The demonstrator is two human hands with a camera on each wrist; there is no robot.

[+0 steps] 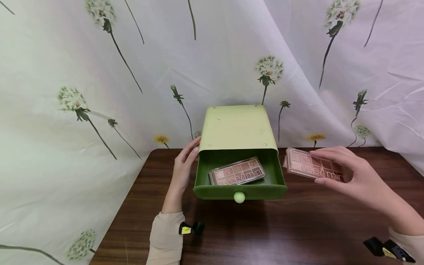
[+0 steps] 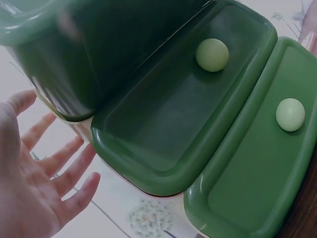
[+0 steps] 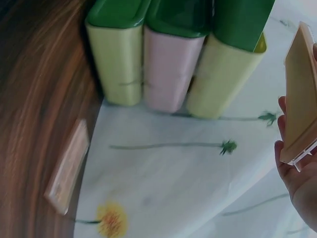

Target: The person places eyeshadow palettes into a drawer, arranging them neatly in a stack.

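A small chest of drawers (image 1: 236, 125) stands on the table with its green top drawer (image 1: 240, 192) pulled out. In that drawer an eyeshadow palette (image 1: 237, 172) with a clear lid lies slightly tilted; what is under it is hard to tell. My left hand (image 1: 182, 165) is at the chest's left side; in the left wrist view its fingers (image 2: 69, 163) are spread beside the casing. To the right of the drawer, my right hand (image 1: 354, 173) pinches a second palette (image 1: 309, 165) between thumb and fingers, raised above the table. The right wrist view shows this palette (image 3: 300, 99) edge-on.
Another flat palette (image 3: 68, 168) lies on the brown wooden table (image 1: 298, 228), mostly hidden behind the held one in the head view. Two lower drawers (image 2: 183, 104), each with a round knob, are pushed in. A white cloth (image 1: 198, 55) with dandelion prints hangs behind.
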